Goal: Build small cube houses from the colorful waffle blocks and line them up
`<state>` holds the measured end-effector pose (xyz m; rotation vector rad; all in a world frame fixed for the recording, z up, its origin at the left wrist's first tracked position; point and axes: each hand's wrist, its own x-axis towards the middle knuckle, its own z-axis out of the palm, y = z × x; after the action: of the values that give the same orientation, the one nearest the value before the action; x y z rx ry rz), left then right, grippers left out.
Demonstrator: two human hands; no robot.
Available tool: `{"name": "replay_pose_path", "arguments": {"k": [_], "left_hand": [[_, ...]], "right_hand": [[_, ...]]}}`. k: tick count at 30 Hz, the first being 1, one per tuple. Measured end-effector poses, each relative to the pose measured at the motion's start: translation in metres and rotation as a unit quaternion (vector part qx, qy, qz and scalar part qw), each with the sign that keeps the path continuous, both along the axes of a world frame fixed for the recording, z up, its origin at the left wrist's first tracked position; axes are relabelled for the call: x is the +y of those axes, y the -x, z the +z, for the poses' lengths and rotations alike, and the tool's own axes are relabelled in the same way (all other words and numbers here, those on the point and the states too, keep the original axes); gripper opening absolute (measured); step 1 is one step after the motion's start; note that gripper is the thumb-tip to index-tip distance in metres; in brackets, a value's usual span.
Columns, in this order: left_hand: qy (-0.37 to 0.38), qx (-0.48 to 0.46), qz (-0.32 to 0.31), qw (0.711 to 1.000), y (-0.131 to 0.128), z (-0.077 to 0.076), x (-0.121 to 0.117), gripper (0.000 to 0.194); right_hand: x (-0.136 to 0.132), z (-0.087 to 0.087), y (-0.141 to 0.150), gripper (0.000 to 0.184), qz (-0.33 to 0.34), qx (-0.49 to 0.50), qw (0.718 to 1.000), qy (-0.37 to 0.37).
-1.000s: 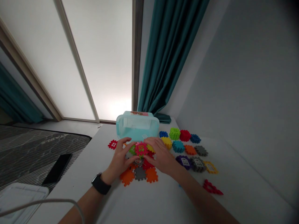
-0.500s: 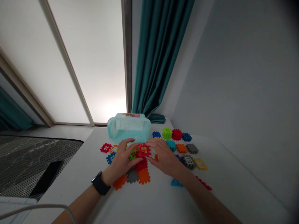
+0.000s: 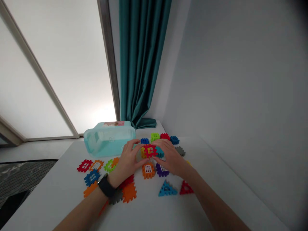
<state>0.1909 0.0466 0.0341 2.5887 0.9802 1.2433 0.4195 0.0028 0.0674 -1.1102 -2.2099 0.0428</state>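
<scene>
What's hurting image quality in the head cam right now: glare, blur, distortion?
Head view: a bright bloom of glare sits low on the backlit frosted panel. Head view: the wide lens makes the door post lean strongly, and the top right corner darkens. Head view: the red waffle block between the left hand and right hand looks slightly soft but readable, with no heavy blur.

The view has swung left, carrying the bin [image 3: 108, 138] leftward (the curtain [image 3: 137, 61] too). The blue triangle [image 3: 167, 189] and red triangle [image 3: 185, 188] now lie fully in view below the right hand [image 3: 169, 157], with the purple tile [image 3: 161, 170] closer beside that hand.
</scene>
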Motion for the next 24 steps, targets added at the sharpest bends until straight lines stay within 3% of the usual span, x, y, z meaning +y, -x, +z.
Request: {"name": "replay_pose_path", "arguments": {"k": [4, 8, 14, 24], "left_hand": [[-0.003, -0.023, -0.017, 1.000, -0.026, 0.000, 0.012, 0.047], [0.007, -0.024, -0.026, 0.999, -0.043, 0.001, 0.019, 0.033], [0.015, -0.003, -0.035, 0.999, -0.056, 0.002, 0.028, 0.018], [0.024, 0.057, -0.040, 0.997, -0.064, -0.005, 0.036, 0.019]], "right_hand": [[0.008, -0.005, -0.027, 0.047, -0.023, 0.017, 1.000, -0.006], [0.019, -0.014, -0.054, 0.045, -0.040, 0.028, 0.999, -0.009], [0.039, -0.026, -0.086, 0.038, -0.058, 0.048, 0.997, -0.001], [0.088, -0.049, -0.119, 0.035, -0.106, 0.052, 0.991, 0.058]]}}
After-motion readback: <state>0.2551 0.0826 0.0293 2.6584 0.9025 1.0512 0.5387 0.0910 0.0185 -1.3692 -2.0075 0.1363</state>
